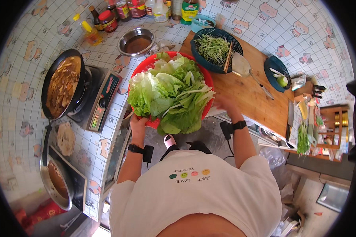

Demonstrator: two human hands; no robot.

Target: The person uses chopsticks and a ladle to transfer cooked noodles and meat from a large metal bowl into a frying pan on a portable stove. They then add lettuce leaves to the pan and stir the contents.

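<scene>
A red plastic colander heaped with lettuce and other leafy greens is in front of me, above the floor at the counter corner. My left hand grips its near left rim, thumb on the inside. On the other side, my right hand is motion-blurred beside the right rim and leaf stalks. It appears to hold nothing, its fingers extended; whether it touches the rim is unclear. A wooden cutting board lies just beyond that hand.
Left, a wok of food in sauce sits on a portable stove; a steel pan is nearer. Behind are a steel bowl of liquid and bottles. The board bears a basket of shoots, a spatula and a knife.
</scene>
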